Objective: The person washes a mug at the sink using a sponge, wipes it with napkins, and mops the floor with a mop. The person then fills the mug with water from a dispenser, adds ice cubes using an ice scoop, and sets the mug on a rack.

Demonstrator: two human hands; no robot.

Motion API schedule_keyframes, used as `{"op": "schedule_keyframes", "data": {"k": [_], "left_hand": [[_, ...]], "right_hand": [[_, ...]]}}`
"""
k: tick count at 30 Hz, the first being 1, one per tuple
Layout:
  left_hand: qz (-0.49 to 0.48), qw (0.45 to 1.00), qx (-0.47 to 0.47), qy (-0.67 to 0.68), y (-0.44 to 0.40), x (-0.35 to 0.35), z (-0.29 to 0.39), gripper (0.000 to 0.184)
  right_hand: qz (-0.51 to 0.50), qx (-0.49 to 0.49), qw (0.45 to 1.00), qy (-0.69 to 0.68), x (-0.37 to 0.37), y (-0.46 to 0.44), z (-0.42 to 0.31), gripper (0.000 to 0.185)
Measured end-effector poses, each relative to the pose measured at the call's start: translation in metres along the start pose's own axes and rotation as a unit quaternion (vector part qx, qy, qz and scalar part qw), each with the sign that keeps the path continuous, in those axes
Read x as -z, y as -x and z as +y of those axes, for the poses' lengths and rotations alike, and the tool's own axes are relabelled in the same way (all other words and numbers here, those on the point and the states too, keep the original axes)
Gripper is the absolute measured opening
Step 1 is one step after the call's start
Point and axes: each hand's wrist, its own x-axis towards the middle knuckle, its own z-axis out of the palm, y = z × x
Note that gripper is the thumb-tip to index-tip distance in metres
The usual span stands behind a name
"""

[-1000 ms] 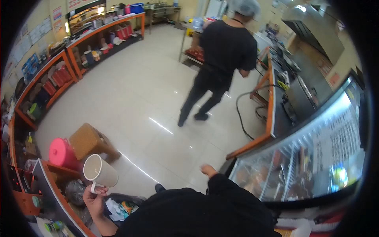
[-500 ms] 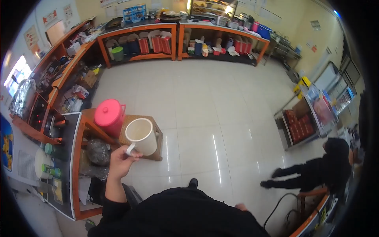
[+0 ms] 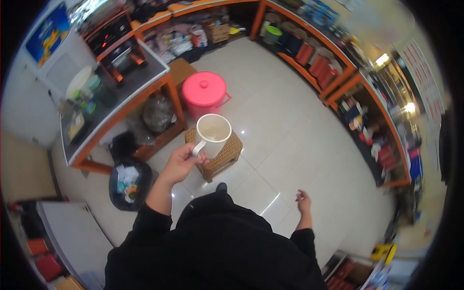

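My left hand point(image 3: 179, 163) is closed round the handle of a large white mug point(image 3: 212, 145). The mug is upright, its round mouth facing up at me; whether liquid lies in its pale inside I cannot tell. Below and behind it stands a brown woven-pattern stool point(image 3: 231, 153), partly covered by the mug. A pink lidded bucket point(image 3: 205, 94) with a side handle is just beyond the stool. Off to the right, my right hand point(image 3: 303, 200) hangs over the floor, away from any object, its fingers loosely bent and apart.
A dark bin point(image 3: 129, 186) with waste in it stands left of my arm, beside an orange-framed counter point(image 3: 162, 82). Orange-edged shelves point(image 3: 309, 79) line the far side and right. A white chest-like unit point(image 3: 72, 224) is at lower left, and a stocked rack point(image 3: 350, 273) at lower right.
My view has swung left, so the bin shows and the person in black is out of view. The mug stays in my left hand. My right hand has come further into view.
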Motion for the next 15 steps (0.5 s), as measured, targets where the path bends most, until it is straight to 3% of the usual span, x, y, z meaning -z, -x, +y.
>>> {"op": "schedule_keyframes", "data": {"k": [2, 4, 6, 7, 8, 10, 12, 15], "left_hand": [[0.026, 1.0, -0.007, 0.013, -0.028, 0.002, -0.014, 0.012], [0.051, 0.998, -0.028, 0.014, -0.059, 0.006, -0.023, 0.013], [0.074, 0.993, -0.059, 0.065, -0.094, 0.005, -0.025, 0.008], [0.084, 0.989, -0.079, 0.088, -0.112, 0.003, -0.025, 0.006], [0.093, 0.986, -0.091, 0.108, -0.128, 0.002, -0.022, 0.002], [0.11, 0.975, -0.121, 0.15, -0.16, -0.008, -0.015, 0.01], [0.149, 0.959, -0.155, 0.187, -0.192, -0.016, -0.018, 0.018], [0.22, 0.94, -0.185, 0.186, -0.219, -0.029, -0.038, 0.023]], "right_hand": [[-0.117, 0.027, 0.991, 0.058, -0.014, -0.02, 0.015, 0.031], [-0.251, -0.203, 0.944, -0.072, -0.016, -0.028, 0.003, 0.028], [-0.304, -0.296, 0.9, -0.103, -0.016, -0.047, 0.064, 0.026], [-0.331, -0.282, 0.897, -0.078, -0.011, -0.06, 0.094, 0.027], [-0.37, -0.183, 0.911, -0.007, -0.004, -0.074, 0.131, 0.028], [-0.39, 0.153, 0.899, 0.125, 0.015, -0.108, 0.229, 0.029], [-0.367, 0.338, 0.863, 0.081, 0.052, -0.157, 0.307, 0.031], [-0.52, 0.162, 0.839, -0.003, 0.111, -0.279, 0.317, 0.03]]}}
